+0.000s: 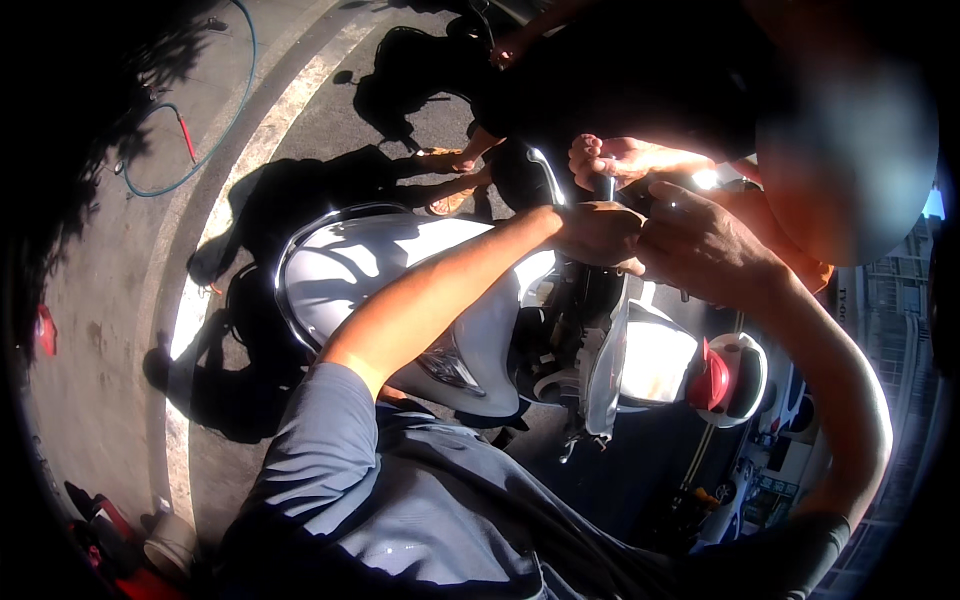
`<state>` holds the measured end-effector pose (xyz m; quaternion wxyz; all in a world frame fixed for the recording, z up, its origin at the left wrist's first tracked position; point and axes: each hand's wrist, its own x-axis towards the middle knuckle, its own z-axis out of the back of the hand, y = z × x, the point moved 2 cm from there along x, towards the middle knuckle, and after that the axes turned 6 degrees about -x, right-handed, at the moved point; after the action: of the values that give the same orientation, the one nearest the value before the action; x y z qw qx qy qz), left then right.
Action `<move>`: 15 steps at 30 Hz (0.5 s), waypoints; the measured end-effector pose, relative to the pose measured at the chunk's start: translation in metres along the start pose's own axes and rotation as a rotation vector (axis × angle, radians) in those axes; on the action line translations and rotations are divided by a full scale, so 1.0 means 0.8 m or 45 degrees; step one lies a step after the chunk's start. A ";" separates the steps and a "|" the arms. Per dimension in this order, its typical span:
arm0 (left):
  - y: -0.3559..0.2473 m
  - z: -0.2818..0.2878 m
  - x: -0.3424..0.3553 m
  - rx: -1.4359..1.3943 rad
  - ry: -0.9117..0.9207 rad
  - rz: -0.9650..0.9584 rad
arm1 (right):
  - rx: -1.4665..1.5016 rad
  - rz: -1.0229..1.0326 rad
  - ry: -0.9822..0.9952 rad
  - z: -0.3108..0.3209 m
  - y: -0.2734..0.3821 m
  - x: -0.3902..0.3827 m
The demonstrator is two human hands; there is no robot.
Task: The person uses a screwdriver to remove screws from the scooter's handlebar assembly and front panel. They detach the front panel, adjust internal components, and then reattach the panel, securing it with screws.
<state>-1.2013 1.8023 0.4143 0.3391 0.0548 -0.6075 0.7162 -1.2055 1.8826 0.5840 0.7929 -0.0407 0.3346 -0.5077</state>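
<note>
A scooter with glossy white body panels (470, 345) stands in front of me, some of its inner parts exposed. Above those parts my left hand (598, 234) is closed, its fingers curled. My right hand (705, 240) meets it from the right, also with bent fingers. Whatever lies between the two is hidden by the fingers and deep shadow. Just beyond, another person's hand (632, 158) is at a dark cylindrical piece (604, 185), close to my left hand. A shiny curved lever (545, 172) shows left of that hand. Below my hands sits a separated white panel (655, 352).
A person in dark clothes leans in from the far side, sandals (447, 203) on the asphalt. A red and white rounded part (712, 376) is right of the panel. A blue-green hose (250, 60) lies beyond the white kerb line (245, 170). A beige bucket (172, 545) stands lower left.
</note>
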 end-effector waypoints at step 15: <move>0.151 -0.088 -0.068 -1.362 -0.936 0.500 | 0.044 0.066 -0.017 -0.028 -0.008 0.007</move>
<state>-1.2028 1.8394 0.2691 -0.0454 0.0082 -0.9528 0.3000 -1.2222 1.8809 0.5666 0.8086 -0.0217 0.3214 -0.4924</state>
